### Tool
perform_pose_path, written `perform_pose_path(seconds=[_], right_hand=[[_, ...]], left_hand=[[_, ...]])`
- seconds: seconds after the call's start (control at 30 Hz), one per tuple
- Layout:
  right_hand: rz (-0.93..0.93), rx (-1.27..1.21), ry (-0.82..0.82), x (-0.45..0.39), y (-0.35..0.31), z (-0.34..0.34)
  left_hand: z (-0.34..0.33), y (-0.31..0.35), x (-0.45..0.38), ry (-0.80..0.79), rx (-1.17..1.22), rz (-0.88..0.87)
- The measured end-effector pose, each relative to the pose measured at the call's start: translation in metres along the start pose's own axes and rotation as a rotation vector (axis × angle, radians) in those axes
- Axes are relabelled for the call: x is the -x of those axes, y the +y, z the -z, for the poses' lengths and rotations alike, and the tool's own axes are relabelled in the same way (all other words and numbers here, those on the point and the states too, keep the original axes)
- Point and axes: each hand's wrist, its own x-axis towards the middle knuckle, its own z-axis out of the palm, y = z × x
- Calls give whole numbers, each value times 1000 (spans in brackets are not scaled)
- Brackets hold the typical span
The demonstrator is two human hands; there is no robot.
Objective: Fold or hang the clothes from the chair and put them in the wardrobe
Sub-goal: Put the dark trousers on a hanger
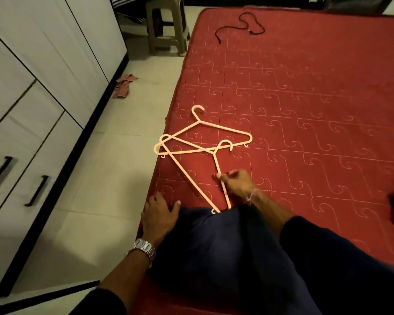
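Observation:
A dark navy garment [225,251] lies at the near edge of the red mattress [305,98]. Two pale pink plastic hangers overlap beyond it: the far hanger [214,127] lies flat, and the near hanger [187,176] has one end tucked under the garment's edge. My right hand [237,184] pinches an arm of the near hanger just above the garment. Over at the garment's left edge, my left hand [158,215], with a metal watch on its wrist, rests with fingers spread at the mattress side.
White wardrobe doors and drawers with black handles [27,123] stand along the left, across a strip of tiled floor. A pink cloth [124,85] lies on the floor by the wardrobe. A plastic stool [166,26] stands behind, a black cord [243,26] lies on the far mattress.

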Motion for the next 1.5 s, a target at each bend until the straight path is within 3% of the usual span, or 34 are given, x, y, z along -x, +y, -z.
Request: perform_pose_path(seconds=[0.07, 0.13, 0.3, 0.43, 0.5, 0.63, 0.77, 0.97, 1.2, 1.37, 1.5], right_hand=[[51, 336, 7, 4, 7, -16], [63, 427, 63, 8, 9, -32], [193, 103, 154, 6, -6, -48], [126, -371, -84, 11, -41, -37], [91, -405, -137, 11, -59, -26], [79, -299, 100, -3, -75, -2], [-53, -211, 97, -1, -74, 34], [-59, -180, 85, 29, -58, 75], [48, -395, -44, 98, -5, 80], [238, -189, 28, 153, 58, 70], [340, 3, 135, 192, 90, 54]], left_hand=[[-3, -2, 13, -5, -22, 57], [-3, -5, 17, -31, -43, 142], [1, -14, 7, -158, 89, 230], [10, -16, -1, -262, 152, 242], [11, -18, 0, -273, 158, 249], [14, -20, 0, -267, 179, 253], [17, -19, 6, -253, 225, 212], [16, -3, 16, -210, 285, 258], [25, -2, 39, -120, 239, 239], [37, 25, 68, 28, 298, 201], [37, 62, 87, 30, 378, 163]])
